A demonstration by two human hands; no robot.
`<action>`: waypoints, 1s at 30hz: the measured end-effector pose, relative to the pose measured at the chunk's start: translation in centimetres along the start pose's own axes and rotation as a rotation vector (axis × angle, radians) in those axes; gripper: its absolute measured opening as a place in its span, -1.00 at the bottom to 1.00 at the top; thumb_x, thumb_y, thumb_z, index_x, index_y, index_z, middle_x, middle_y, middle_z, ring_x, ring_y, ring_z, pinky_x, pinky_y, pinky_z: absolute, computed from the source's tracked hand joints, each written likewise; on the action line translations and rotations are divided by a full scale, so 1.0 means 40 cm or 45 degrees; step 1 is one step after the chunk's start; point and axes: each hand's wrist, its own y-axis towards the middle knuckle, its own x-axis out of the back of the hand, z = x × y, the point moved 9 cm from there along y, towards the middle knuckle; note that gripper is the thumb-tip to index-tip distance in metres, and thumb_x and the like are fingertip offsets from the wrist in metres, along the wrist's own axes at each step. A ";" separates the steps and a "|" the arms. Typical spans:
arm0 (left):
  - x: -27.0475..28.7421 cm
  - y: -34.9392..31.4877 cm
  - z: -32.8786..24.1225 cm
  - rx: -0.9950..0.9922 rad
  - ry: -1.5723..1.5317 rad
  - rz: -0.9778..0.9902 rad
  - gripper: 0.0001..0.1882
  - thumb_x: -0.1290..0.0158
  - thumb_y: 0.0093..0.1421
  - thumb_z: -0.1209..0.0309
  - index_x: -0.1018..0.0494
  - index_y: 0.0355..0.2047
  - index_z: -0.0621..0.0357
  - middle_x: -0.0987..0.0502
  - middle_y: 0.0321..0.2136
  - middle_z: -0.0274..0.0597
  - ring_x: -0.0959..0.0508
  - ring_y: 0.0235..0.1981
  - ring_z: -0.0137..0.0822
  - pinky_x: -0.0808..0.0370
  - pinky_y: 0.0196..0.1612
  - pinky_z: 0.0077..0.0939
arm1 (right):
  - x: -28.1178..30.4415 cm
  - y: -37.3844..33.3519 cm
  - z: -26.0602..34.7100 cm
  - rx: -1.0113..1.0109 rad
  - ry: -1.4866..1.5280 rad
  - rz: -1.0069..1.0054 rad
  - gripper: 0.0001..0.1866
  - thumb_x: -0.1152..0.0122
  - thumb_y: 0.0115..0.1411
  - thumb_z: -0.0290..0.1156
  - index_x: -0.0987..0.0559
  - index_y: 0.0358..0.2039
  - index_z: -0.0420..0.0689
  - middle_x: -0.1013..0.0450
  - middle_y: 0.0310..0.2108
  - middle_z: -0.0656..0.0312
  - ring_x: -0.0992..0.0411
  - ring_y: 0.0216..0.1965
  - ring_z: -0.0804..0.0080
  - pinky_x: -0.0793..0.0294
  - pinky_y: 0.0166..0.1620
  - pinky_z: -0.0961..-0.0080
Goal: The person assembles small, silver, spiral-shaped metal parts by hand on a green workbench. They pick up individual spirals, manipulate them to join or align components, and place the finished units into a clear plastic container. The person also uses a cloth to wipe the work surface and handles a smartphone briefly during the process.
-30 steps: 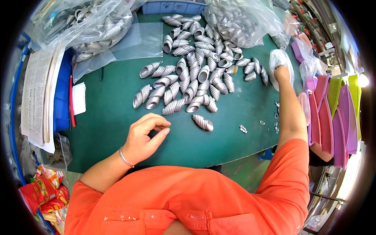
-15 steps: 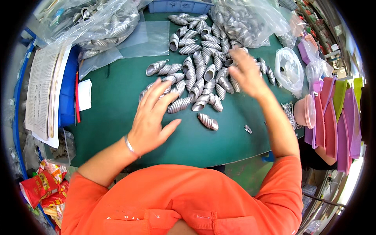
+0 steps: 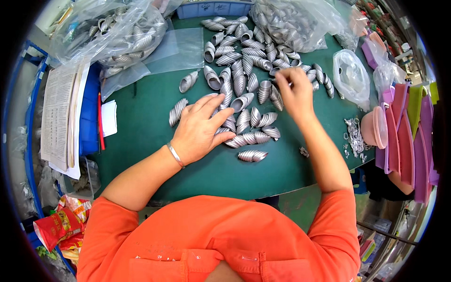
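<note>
Just left of centre, your left hand (image 3: 195, 131) spreads over spirally ribbed silver tubes (image 3: 238, 80) scattered on the green tabletop (image 3: 225, 181). Right of centre, your right hand (image 3: 298, 94) curls at the pile's right side; whether it grips one is unclear. Clear plastic bags (image 3: 291, 23) of tubes fill the upper left and upper right. A pink tub (image 3: 370, 127) sits at right, beside small metal fittings (image 3: 356, 137).

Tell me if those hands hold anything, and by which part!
Left hand lies over silver, spiral-ridged metallic tubes; right hand curls among them. Whether either holds one can't be told.
</note>
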 end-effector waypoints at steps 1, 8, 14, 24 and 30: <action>-0.001 0.000 0.001 0.023 0.006 0.000 -0.44 -0.21 -0.02 0.13 -0.40 -0.01 0.03 -0.32 0.11 -0.10 -0.30 0.14 -0.06 -0.27 0.07 -0.19 | -0.007 0.035 -0.043 -0.146 -0.054 -0.009 -0.83 -0.24 0.07 -0.38 -0.60 -0.40 -0.22 -0.44 -0.43 0.06 -0.45 -0.34 0.13 -0.40 -0.25 0.27; 0.016 -0.018 -0.005 0.009 -0.060 -0.046 -0.47 -0.23 -0.04 0.20 -0.38 -0.06 0.07 -0.37 0.02 -0.09 -0.32 0.11 -0.05 -0.23 0.11 -0.19 | -0.068 0.082 -0.106 -0.222 0.077 0.211 -0.83 -0.27 0.06 -0.40 -0.57 -0.43 -0.26 -0.42 -0.47 0.21 -0.39 -0.42 0.41 -0.37 -0.33 0.49; 0.033 -0.038 0.004 0.006 -0.339 0.017 -0.61 -0.28 -0.07 0.27 -0.44 -0.24 0.09 -0.46 -0.19 -0.15 -0.44 -0.08 -0.10 -0.25 0.04 -0.21 | 0.006 -0.010 -0.076 -0.413 0.339 0.633 -0.86 -0.27 0.07 -0.43 -0.57 -0.43 -0.25 -0.47 -0.46 0.24 -0.38 -0.42 0.47 -0.36 -0.33 0.50; 0.029 0.148 0.186 0.260 0.138 -0.163 -0.58 -0.18 0.05 0.19 -0.39 -0.18 0.19 -0.47 -0.34 -0.04 -0.45 -0.27 -0.01 -0.38 -0.17 -0.19 | -0.022 -0.123 0.017 -0.152 -0.150 0.323 -0.51 -0.29 0.00 -0.44 -0.44 -0.02 -0.23 -0.40 -0.08 -0.03 -0.37 -0.05 0.00 -0.36 0.01 0.27; 0.043 0.161 0.177 0.339 -0.018 -0.136 -0.70 -0.16 -0.03 0.33 -0.44 -0.28 0.17 -0.54 -0.36 -0.06 -0.52 -0.32 -0.07 -0.44 -0.21 -0.30 | 0.021 -0.145 -0.034 -0.467 0.138 0.151 -0.56 -0.28 -0.04 -0.55 -0.48 -0.08 -0.24 -0.47 -0.25 0.09 -0.45 -0.25 0.29 -0.44 -0.15 0.42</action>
